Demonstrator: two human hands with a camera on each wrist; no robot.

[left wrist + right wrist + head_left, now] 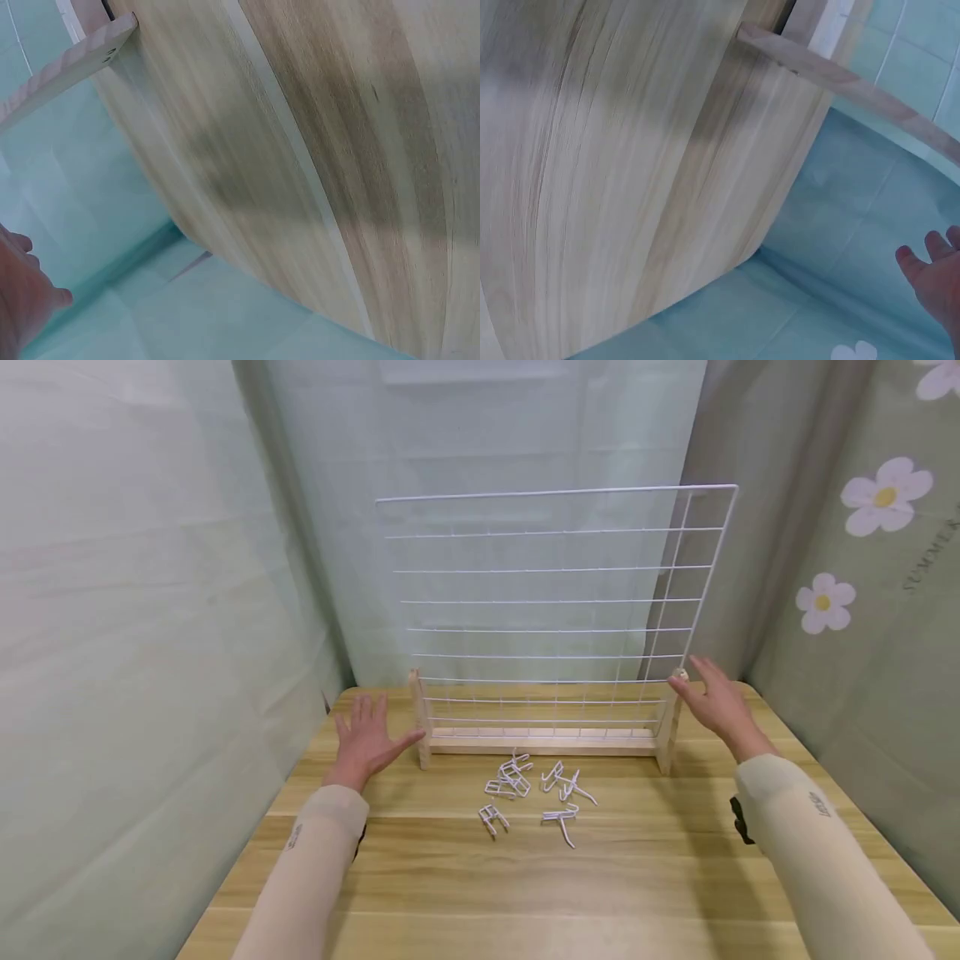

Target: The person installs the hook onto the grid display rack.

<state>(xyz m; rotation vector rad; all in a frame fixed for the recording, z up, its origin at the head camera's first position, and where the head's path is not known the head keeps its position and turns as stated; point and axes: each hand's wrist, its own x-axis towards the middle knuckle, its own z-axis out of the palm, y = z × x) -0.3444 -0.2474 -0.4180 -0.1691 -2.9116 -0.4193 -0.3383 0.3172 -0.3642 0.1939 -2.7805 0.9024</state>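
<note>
I have both hands out over the wooden desk [450,893], one at each end of the white wire grid panel [551,610], which stands upright in its wooden base [543,742] at the centre of the head view, toward the back of the desk. My left hand [367,739] lies left of centre with its fingers straight and spread, the thumb reaching to the base's left upright [420,714] and appearing to touch it; it grips nothing. My right hand [716,702] sits right of centre, fingers likewise extended, the fingertips at the top of the right upright [670,718], holding nothing. In front of the base, in the lower middle of the frame, a loose scatter of white wire hooks [536,789] lies on the desk, apart from both hands. The wrist views show only desk grain, a wooden foot of the base [67,67] and green cloth. My judgement: the step in hand is steadying or squaring the panel stand. The next move would call for closing on the two uprights evenly, since the tall panel looks liable to tip, or else reaching down for a hook.
</note>
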